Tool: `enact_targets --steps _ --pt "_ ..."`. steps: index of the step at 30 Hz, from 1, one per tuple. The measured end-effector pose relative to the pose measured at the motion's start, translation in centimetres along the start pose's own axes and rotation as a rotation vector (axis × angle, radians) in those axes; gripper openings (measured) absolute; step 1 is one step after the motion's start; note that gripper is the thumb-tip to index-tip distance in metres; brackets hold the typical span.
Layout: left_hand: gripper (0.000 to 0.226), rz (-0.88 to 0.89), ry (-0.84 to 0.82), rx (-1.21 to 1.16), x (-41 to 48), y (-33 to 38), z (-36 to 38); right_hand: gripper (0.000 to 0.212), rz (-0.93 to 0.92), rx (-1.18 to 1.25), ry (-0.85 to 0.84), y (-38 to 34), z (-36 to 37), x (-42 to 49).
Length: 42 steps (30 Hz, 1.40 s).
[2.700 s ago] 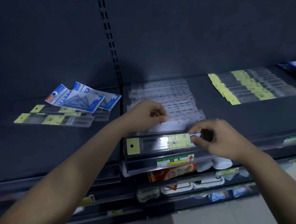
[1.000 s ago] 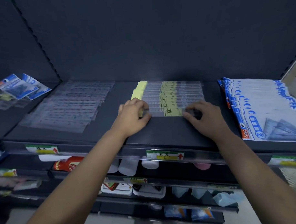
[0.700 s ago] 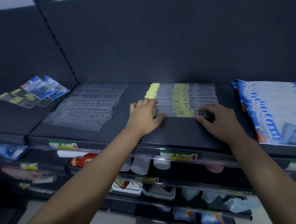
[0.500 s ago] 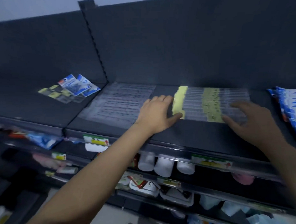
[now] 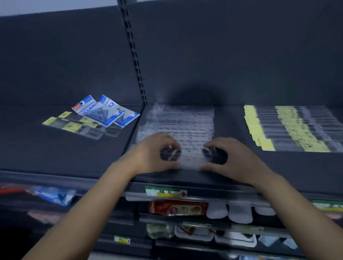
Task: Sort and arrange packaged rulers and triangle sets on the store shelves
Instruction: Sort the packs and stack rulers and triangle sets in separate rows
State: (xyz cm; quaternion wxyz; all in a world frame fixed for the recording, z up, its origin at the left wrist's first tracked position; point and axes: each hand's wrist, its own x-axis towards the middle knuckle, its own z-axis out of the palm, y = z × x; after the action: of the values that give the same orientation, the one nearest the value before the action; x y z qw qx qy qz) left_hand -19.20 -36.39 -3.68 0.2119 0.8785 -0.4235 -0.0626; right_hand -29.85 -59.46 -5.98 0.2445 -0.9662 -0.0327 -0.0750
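Note:
A fanned stack of clear-packaged rulers (image 5: pixel 178 120) lies at the middle of the dark shelf (image 5: pixel 51 155). My left hand (image 5: pixel 154 152) and my right hand (image 5: pixel 232 157) sit at its front end. Each has curled fingers on top and a thumb at the front edge, and together they pinch the frontmost clear packet. The view is blurred. To the right, a row of yellow-tagged ruler packs (image 5: pixel 295 127) is lined up. On the left shelf section lie two blue triangle set packs (image 5: pixel 105 110) over a few loose yellow-tagged rulers (image 5: pixel 77 125).
A slotted upright post (image 5: pixel 133 49) divides the dark back panel. A price label (image 5: pixel 165 192) sits on the shelf's front rail. Lower shelves hold a red pack (image 5: pixel 177 207), white bottles (image 5: pixel 228 211) and other small goods.
Both hands left the yellow-tagged rulers and moved left to the clear ruler stack, where they now grip its front packet. The view swung left with them.

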Motion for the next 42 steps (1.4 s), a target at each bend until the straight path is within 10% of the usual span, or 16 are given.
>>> enact_targets --steps 15,28,42 --pt "0.052 0.105 0.122 -0.002 0.4 -2.7 -0.2 0.060 0.120 -0.094 0.139 -4.7 0.8 4.9" --pt "0.052 -0.080 0.175 0.282 -4.3 -25.1 -13.6 0.065 0.129 -0.128 0.135 -18.0 10.3 17.7" --pt "0.044 0.187 0.142 0.164 -1.2 -36.3 -15.9 0.062 0.319 -0.136 0.171 -23.6 19.1 28.6"
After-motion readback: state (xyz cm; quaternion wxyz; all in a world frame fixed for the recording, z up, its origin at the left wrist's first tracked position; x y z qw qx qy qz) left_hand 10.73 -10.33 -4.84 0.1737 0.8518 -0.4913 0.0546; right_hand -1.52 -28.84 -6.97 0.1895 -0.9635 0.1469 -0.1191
